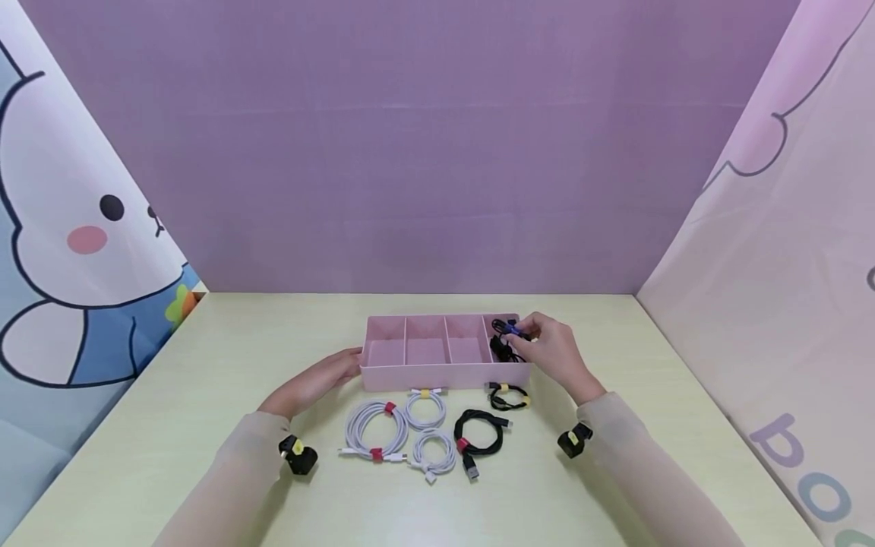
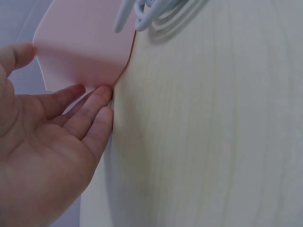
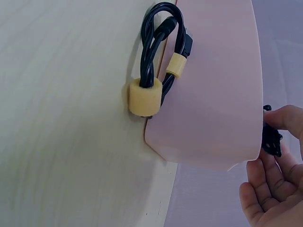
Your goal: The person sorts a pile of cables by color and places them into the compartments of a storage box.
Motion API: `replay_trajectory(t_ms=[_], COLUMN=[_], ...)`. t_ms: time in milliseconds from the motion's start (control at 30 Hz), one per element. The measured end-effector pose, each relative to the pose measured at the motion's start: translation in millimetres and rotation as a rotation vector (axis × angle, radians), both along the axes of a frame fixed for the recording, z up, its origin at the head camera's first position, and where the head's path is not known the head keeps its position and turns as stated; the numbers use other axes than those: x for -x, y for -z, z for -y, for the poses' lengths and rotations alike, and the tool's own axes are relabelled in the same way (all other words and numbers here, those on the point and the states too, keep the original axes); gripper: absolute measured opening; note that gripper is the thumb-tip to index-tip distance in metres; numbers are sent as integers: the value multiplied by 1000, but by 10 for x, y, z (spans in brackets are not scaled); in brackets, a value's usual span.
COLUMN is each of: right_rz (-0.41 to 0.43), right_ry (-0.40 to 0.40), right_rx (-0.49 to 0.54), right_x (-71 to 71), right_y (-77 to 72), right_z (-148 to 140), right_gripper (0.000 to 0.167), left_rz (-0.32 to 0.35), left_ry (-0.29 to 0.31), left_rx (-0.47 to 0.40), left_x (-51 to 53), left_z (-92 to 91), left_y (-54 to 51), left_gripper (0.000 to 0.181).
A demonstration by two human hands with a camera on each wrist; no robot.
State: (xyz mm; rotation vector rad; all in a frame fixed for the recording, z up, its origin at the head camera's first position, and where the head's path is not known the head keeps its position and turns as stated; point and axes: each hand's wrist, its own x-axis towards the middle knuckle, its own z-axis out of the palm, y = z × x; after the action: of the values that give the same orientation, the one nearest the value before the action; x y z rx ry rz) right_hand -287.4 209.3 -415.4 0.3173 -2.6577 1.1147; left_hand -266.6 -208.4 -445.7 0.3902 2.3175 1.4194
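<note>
My right hand [image 1: 552, 351] pinches a coiled black cable [image 1: 502, 327] with a blue tie over the rightmost compartment of a pink divided box [image 1: 444, 377]. More black cable [image 1: 502, 350] shows in that compartment below. In the right wrist view, dark cable loops [image 3: 271, 141] stick up past the box rim between thumb and fingers; the box wall hides the rest. At the box's left end, my left hand [image 1: 330, 372] rests its extended fingertips against the wall. The left wrist view shows thumb and fingers touching the pink end wall [image 2: 90, 47].
In front of the box lie a large white cable coil [image 1: 355, 425] with red ties, two smaller white coils [image 1: 409, 414] [image 1: 451, 456], a black coil [image 1: 456, 434] with a red tie, and a small black cable [image 1: 494, 399] with yellow ties. A purple backdrop [image 1: 424, 152] stands behind.
</note>
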Motion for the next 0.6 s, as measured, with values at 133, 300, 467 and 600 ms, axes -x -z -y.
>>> replay_trajectory(t_ms=[133,300,467,600], right_rz=[5,15,8,-2], right_ry=[-28,-41,-53,-74], right_rx=[-2,-3,-15,-23], right_x=[-6,-16,-21,-28], right_y=[-7,-19,-29,-28], right_z=[15,1,-29,-45], right_gripper=[27,28,25,25], left_rz=[1,-3,-6,-3], left_ry=[5,8,13,18], left_rx=[-7,1,-3,-13], left_x=[3,4,9,15], left_z=[6,9,10,13], left_y=[-5,8,17,25], left_gripper=[57,60,60,59])
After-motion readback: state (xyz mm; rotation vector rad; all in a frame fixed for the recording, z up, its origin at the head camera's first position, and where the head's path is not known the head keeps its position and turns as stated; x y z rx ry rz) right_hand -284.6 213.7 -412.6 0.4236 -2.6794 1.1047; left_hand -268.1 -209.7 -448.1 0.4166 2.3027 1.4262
